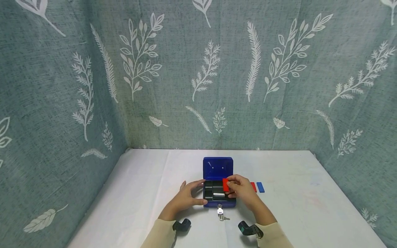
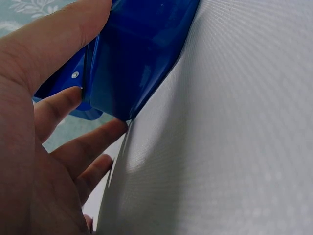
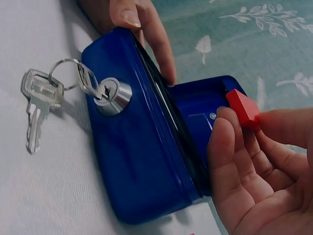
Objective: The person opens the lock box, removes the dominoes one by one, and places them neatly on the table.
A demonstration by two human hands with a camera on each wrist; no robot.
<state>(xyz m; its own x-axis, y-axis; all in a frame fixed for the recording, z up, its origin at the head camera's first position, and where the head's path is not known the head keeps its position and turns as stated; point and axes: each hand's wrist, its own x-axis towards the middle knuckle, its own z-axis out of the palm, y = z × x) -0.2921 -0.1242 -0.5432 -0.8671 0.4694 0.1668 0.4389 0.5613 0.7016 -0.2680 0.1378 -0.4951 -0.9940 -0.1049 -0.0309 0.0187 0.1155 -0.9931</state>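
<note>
A person works at a white-covered desk (image 1: pixel 291 210) with both hands around a small blue cash box (image 1: pixel 210 205). The right hand (image 1: pixel 245 190) pinches a red block (image 1: pixel 225 185) between thumb and fingers; its grip holds the block above the right part of the box, and the right wrist view shows it before the raised lid (image 1: pixel 217 166). The left hand (image 1: pixel 186 197) touches the left end of the box, thumb at the front corner and index finger reaching to the rear corner; its grip is spread wide, the fingers fairly straight rather than curled, with the other fingers beside the box.

The lid stands up at the back of the box. Inside is a black tray (image 1: pixel 218 186) with compartments, and a pale strip (image 1: pixel 219 195) shows near its front middle; what that strip is cannot be told. A silver lock (image 3: pixel 115 97) projects from the front wall, a key in it, and a second key (image 3: pixel 43 98) hangs from the same ring against the desk.

To the right of the box, just beyond the right hand, another red block (image 1: pixel 253 187) and a blue block (image 1: pixel 260 187) lie side by side on the desk. Green fabric (image 1: pixel 180 75) printed with white leaves rises behind.
</note>
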